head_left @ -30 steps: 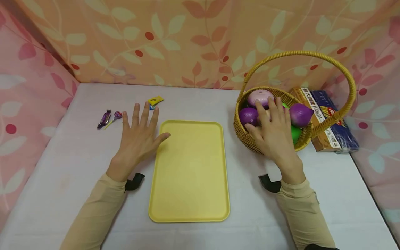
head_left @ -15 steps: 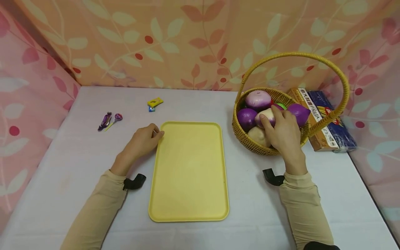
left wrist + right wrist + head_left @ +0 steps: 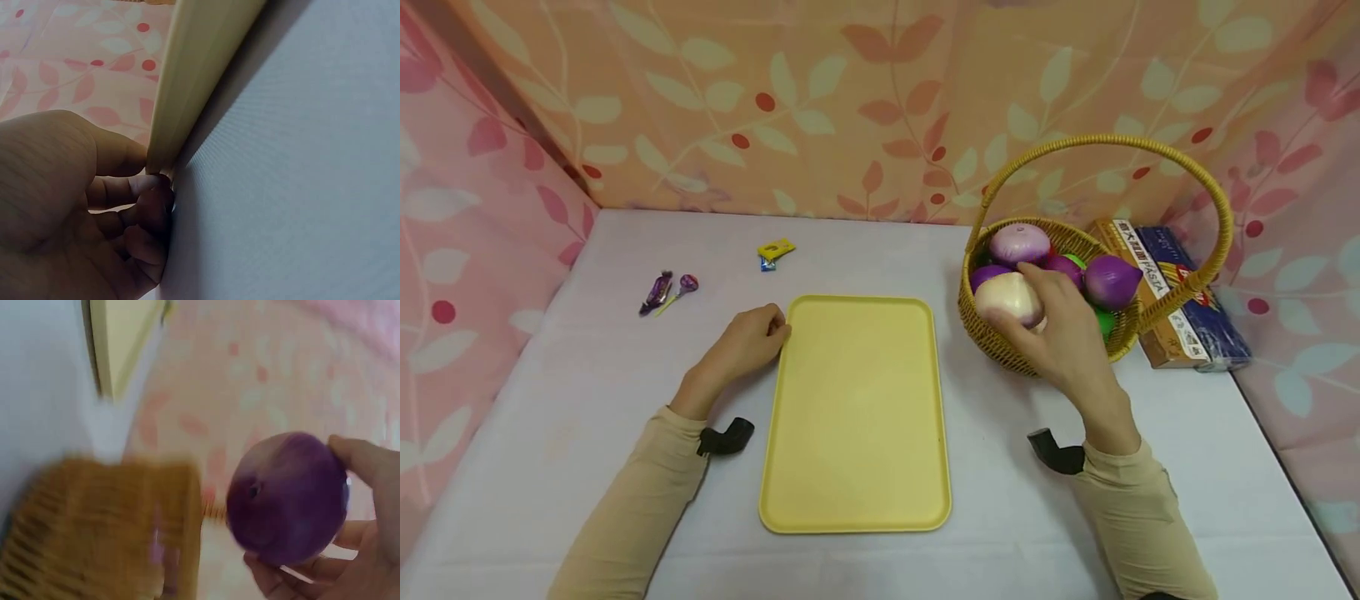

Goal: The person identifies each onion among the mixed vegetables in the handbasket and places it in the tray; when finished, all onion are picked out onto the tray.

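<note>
Right hand (image 3: 1063, 333) clenched round 1 pale onion (image 3: 1009, 298) above the wicker basket (image 3: 1000, 342), likely light, smooth, best cupped around its belly; left hand (image 3: 747, 342) pinching the yellow tray (image 3: 857, 417) edge.

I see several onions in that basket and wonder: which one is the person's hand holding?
The pale whitish onion, lifted at the basket's near-left rim in the right hand. The other onions lie untouched inside.

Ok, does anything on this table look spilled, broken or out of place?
Nothing stands out. The yellow tray lies flat, the wicker basket stands upright, and the right hand holds an onion over it. The left hand touches the tray's edge. Nothing looks spilled.
</note>
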Demonstrator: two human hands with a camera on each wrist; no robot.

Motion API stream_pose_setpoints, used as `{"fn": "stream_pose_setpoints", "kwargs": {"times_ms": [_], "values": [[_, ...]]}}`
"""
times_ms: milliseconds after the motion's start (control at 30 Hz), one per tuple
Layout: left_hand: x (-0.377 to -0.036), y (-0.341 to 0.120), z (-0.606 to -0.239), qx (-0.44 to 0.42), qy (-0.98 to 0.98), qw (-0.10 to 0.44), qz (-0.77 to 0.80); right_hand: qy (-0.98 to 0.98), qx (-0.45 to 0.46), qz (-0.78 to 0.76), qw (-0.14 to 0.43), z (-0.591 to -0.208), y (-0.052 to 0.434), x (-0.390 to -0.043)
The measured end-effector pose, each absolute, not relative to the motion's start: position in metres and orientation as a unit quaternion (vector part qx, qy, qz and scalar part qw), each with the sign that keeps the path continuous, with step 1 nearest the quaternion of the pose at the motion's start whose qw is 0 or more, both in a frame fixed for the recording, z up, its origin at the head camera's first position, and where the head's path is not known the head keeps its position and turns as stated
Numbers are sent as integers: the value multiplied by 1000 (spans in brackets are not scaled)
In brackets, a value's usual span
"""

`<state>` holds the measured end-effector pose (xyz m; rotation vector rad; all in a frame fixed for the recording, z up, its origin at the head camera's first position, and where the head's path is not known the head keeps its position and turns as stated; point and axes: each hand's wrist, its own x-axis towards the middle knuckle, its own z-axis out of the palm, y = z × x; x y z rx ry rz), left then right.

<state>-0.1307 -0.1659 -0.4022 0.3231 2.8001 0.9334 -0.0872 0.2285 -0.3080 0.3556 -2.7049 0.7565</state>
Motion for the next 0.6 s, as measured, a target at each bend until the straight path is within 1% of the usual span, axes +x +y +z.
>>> {"fn": "stream_pose_setpoints", "kwargs": {"times_ms": [67,133,300,433,600], "values": [[-131,-166,-403,110,939,88,314,-933,191,258,163,-313,217,-76],[-131,-166,-404,110,938,92,314,-920,255,252,158,-320,207,-65],[-132,-167,-403,112,937,94,317,-886,390,221,120,-343,190,-41],[-133,-166,-403,116,937,94,316,-860,463,196,85,-360,186,-24],[-133,-167,-405,114,939,93,311,-835,513,195,38,-373,185,-11]]}}
